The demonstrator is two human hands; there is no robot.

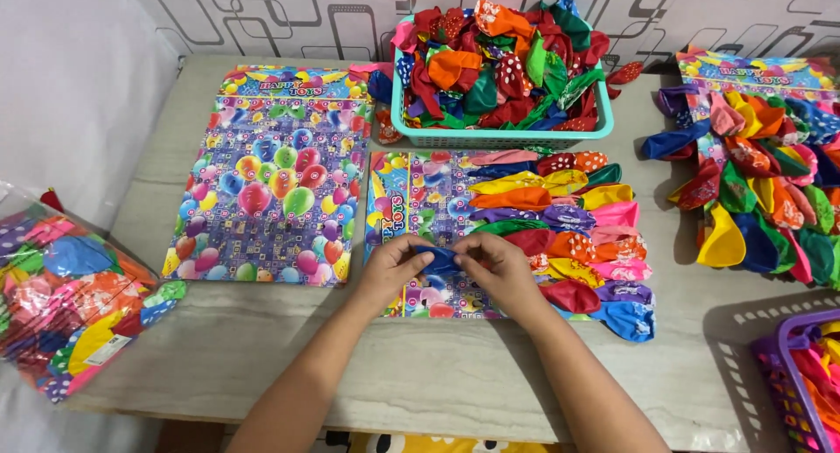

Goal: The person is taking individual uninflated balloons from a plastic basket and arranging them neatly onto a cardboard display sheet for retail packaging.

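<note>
While heaped, teal basket (499, 138) of balloons (499, 64).

Small blue uninflated balloon (440, 261), pinched flat over the printed card (420, 210).

Both forearms are bare, no sleeves, rings or watch showing.

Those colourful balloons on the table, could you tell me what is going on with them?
A person's left hand and right hand together pinch a small uninflated blue balloon over a printed cardboard backing card, where a column of flat balloons already lies along its right half. A second, bare printed card lies to the left. Behind sits a teal plastic basket heaped with loose balloons, and a clear bag of balloons rests at the table's left edge.
</note>
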